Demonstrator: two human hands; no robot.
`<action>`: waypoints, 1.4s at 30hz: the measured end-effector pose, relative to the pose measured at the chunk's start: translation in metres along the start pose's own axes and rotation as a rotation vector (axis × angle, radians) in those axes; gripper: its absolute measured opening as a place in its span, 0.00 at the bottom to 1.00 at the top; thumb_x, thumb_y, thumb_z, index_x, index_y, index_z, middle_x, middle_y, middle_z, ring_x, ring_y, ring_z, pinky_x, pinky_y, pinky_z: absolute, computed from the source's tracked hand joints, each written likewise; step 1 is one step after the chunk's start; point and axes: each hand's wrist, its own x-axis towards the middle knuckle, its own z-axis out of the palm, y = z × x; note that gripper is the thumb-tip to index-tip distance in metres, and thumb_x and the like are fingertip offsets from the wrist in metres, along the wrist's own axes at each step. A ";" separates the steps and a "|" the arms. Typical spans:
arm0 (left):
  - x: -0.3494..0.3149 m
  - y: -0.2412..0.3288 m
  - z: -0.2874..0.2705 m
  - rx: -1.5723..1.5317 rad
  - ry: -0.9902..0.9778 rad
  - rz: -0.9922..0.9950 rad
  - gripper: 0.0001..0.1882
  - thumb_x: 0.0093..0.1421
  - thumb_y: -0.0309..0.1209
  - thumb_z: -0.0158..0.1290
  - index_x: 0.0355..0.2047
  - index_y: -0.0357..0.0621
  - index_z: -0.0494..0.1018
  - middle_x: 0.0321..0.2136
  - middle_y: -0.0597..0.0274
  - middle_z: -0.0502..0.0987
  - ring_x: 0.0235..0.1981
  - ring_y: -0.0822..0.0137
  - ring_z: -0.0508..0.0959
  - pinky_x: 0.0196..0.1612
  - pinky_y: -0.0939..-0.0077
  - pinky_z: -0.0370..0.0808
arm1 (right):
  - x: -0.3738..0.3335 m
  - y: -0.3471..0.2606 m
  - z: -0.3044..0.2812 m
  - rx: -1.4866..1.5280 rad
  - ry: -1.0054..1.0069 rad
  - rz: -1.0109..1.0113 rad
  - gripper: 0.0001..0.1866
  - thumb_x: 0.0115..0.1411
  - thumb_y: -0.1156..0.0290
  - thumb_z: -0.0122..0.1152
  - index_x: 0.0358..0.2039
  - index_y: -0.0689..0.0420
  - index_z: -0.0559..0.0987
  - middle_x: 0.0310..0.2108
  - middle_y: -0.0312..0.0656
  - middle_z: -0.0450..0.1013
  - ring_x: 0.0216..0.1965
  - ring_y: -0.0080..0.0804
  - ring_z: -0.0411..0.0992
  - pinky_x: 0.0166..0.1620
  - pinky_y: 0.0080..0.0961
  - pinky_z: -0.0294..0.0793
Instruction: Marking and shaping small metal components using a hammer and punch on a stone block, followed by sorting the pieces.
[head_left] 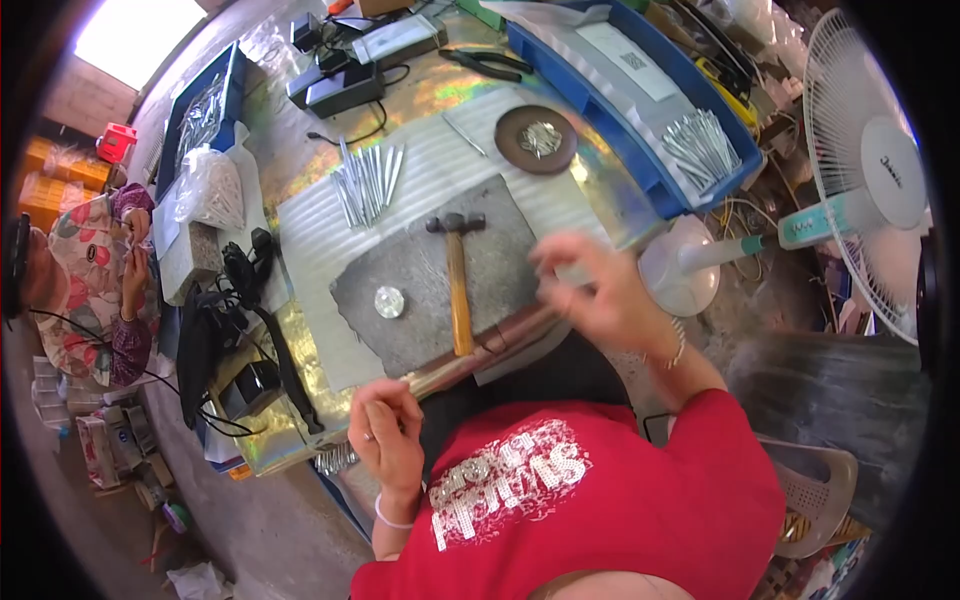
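Observation:
A grey stone slab (pixel 400 264) lies before me on a white foam sheet (pixel 305 240). On it rests a hammer (pixel 457 290), its wooden handle toward me, and left of that a small round silvery disc (pixel 389 302). My left hand (pixel 388 435) is closed at the near edge of the table, thumb against curled fingers; whatever it may hold is hidden. Beyond the slab's right edge, my right hand (pixel 597 290) is raised and blurred, fingers apart, with nothing visible in them. Behind the slab lie several thin metal rods (pixel 367 187) and a brown dish (pixel 508 135) with small metal pieces.
A blue tray (pixel 640 172) holding more metal rods stands at the far right, near a white fan (pixel 890 172). Pliers (pixel 487 65) and a black power adapter (pixel 345 90) lie at the back. Black straps (pixel 205 350) lie left; another person (pixel 95 270) sits beyond.

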 end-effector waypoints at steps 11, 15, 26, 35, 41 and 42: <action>0.016 -0.011 0.064 0.052 -0.243 0.614 0.24 0.68 0.47 0.35 0.38 0.34 0.67 0.38 0.47 0.72 0.38 0.58 0.72 0.46 0.64 0.68 | -0.029 -0.032 0.105 0.327 -0.150 -0.130 0.26 0.53 0.73 0.54 0.50 0.64 0.56 0.33 0.57 0.72 0.36 0.58 0.72 0.38 0.46 0.73; 0.025 -0.010 0.048 0.256 -0.316 0.553 0.11 0.58 0.29 0.47 0.39 0.35 0.69 0.38 0.47 0.73 0.39 0.53 0.73 0.45 0.64 0.68 | -0.017 -0.024 0.101 0.297 -0.294 -0.095 0.18 0.54 0.74 0.52 0.46 0.62 0.64 0.31 0.55 0.73 0.32 0.59 0.72 0.36 0.47 0.72; 0.037 0.005 0.009 -0.316 -0.212 -0.105 0.14 0.69 0.32 0.37 0.45 0.33 0.66 0.35 0.52 0.76 0.40 0.64 0.76 0.47 0.71 0.74 | 0.028 -0.035 0.071 0.078 -0.223 0.035 0.20 0.55 0.66 0.62 0.45 0.62 0.71 0.32 0.48 0.74 0.30 0.44 0.75 0.33 0.32 0.75; 0.053 -0.003 -0.020 -0.559 -0.157 -0.326 0.19 0.69 0.32 0.38 0.55 0.33 0.60 0.34 0.51 0.77 0.31 0.67 0.79 0.33 0.76 0.78 | 0.061 -0.026 0.083 -0.638 -0.158 0.059 0.16 0.55 0.62 0.61 0.40 0.54 0.68 0.29 0.45 0.66 0.28 0.45 0.72 0.28 0.38 0.71; 0.045 -0.004 -0.031 -0.262 -0.017 -0.116 0.21 0.66 0.25 0.40 0.59 0.38 0.56 0.29 0.45 0.78 0.14 0.72 0.73 0.12 0.88 0.64 | 0.054 0.004 0.065 -0.620 0.076 0.026 0.16 0.53 0.77 0.56 0.41 0.55 0.64 0.36 0.50 0.66 0.34 0.51 0.71 0.34 0.42 0.71; 0.043 -0.007 -0.034 -0.198 -0.018 -0.092 0.20 0.66 0.24 0.40 0.58 0.37 0.58 0.28 0.45 0.79 0.13 0.73 0.72 0.12 0.89 0.63 | 0.052 0.003 0.058 -0.528 0.110 0.038 0.18 0.52 0.79 0.53 0.44 0.57 0.63 0.34 0.50 0.68 0.32 0.53 0.70 0.33 0.43 0.70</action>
